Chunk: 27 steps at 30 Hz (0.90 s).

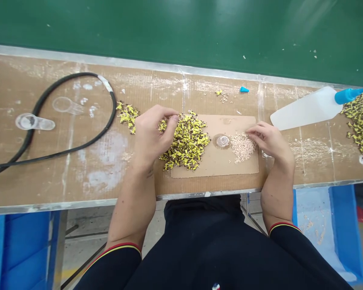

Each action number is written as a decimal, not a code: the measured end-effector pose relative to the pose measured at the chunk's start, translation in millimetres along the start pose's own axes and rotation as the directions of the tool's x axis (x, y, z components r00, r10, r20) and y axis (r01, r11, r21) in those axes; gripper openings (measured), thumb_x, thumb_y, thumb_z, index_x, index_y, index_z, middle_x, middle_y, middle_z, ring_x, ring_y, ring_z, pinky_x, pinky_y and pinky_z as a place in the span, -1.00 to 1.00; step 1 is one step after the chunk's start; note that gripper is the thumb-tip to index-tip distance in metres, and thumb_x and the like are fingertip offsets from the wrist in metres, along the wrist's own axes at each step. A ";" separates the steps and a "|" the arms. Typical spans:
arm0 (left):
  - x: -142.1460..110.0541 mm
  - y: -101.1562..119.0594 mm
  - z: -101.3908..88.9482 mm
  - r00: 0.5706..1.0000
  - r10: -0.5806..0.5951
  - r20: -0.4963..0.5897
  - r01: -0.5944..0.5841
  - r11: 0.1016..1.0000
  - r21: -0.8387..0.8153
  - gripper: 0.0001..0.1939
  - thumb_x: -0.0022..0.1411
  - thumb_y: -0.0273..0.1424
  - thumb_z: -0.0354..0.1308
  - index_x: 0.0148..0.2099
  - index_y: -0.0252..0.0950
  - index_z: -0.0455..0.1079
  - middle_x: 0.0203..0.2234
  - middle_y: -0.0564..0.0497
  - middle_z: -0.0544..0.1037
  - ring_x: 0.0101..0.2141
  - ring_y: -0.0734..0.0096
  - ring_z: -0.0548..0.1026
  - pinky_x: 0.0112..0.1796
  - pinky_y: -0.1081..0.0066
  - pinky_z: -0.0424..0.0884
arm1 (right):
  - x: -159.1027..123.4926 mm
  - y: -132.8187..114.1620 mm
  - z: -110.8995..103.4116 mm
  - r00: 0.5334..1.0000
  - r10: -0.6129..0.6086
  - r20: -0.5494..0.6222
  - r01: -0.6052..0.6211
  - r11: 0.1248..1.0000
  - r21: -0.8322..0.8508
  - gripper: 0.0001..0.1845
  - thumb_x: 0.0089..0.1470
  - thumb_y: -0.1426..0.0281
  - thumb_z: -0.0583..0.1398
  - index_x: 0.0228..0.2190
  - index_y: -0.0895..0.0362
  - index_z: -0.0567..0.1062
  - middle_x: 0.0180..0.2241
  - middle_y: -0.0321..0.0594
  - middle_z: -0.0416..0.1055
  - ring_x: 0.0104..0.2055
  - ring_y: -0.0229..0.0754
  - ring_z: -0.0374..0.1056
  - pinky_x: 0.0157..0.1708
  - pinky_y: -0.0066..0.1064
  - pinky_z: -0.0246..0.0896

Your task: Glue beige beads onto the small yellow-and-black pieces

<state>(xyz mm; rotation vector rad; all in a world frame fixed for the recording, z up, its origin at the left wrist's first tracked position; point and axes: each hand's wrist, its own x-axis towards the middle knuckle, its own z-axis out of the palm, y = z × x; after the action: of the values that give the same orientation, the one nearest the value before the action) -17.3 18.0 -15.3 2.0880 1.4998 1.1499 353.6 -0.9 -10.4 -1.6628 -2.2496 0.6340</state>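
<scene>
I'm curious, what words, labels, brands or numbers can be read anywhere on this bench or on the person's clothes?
No readable words, numbers or brands appear. The only mark is a small red, white and blue badge on the black top, too small and cut off to read.

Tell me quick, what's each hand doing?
Left hand: curled, pinching at the yellow pieces; cannot tell if it holds one.
Right hand: loosely open, fingers at the pale pieces, nothing seen held.

Bright, even light, seemingly overhead — faint shadows beneath the left hand (154, 137) and right hand (270, 141).
</scene>
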 end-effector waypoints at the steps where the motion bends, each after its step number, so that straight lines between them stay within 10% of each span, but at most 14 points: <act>1: -0.8 1.2 -0.2 1.000 -0.011 -0.012 0.011 1.000 -0.009 -0.84 0.41 -0.34 0.09 -0.18 -0.18 0.50 -0.29 0.00 0.64 -0.29 0.35 0.54 -0.15 0.29 0.50 | 0.9 1.2 0.9 1.000 -0.005 -0.001 0.005 1.000 -0.003 -0.82 0.26 0.31 0.21 -0.24 0.01 0.64 -0.21 -0.11 0.58 -0.18 0.00 0.48 -0.15 -0.13 0.36; 9: -6.0 5.0 3.6 0.997 0.073 -0.030 -0.073 0.997 0.011 -0.71 0.47 -0.32 0.00 0.09 -0.25 0.46 -0.32 0.02 0.59 -0.34 0.45 0.52 -0.19 0.41 0.47 | 5.5 7.9 4.8 0.999 -0.045 0.021 0.045 0.999 -0.005 -0.79 0.23 0.37 0.21 -0.35 -0.01 0.68 -0.27 -0.15 0.60 -0.21 -0.02 0.50 -0.15 -0.15 0.38; 27: -3.3 17.4 20.0 0.988 0.155 0.004 -0.153 0.978 -0.139 -0.62 0.52 -0.28 -0.11 0.04 -0.29 0.50 -0.17 -0.09 0.67 -0.19 0.36 0.61 -0.06 0.34 0.51 | 11.7 2.4 5.0 0.997 -0.074 -0.011 0.075 0.993 0.087 -0.85 0.15 0.34 0.19 -0.43 0.06 0.53 -0.35 -0.15 0.54 -0.31 -0.08 0.42 -0.24 -0.21 0.31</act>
<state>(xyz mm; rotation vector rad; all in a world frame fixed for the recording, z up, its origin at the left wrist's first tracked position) 8.5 11.8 -17.6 2.1424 1.2315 1.2527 349.7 10.0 -16.4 -1.5304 -2.2326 0.6962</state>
